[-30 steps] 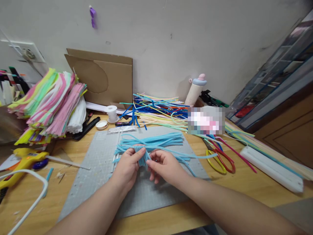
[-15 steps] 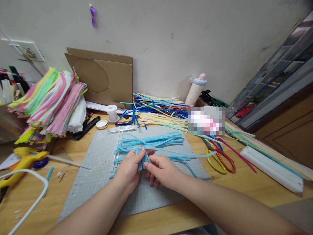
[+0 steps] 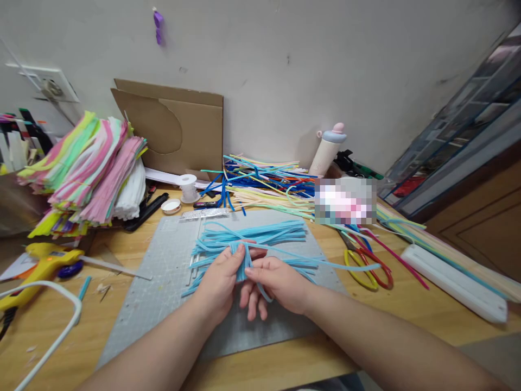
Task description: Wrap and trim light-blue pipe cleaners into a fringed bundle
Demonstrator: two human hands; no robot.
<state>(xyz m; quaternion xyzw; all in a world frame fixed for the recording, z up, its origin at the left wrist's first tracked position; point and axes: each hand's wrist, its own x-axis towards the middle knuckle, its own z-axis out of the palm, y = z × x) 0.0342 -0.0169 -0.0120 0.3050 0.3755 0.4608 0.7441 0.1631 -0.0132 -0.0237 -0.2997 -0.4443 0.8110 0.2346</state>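
Observation:
My left hand is closed round a folded bunch of light blue pipe cleaners over the grey cutting mat. Beside it, my right hand pinches a single blue strand that loops below the bunch, with the other fingers curled down. A loose spread of the same blue pipe cleaners lies flat on the mat just behind both hands, and one long strand trails off to the right.
Red and yellow scissors lie right of the mat. A yellow glue gun rests at the left. Stacked pastel pipe cleaners, cardboard, a thread spool, a bottle and a white bar ring the desk.
My right hand has drawn the single strand round and under the bunch, forming a small loop below it. My left hand keeps its grip in nearly the same spot.

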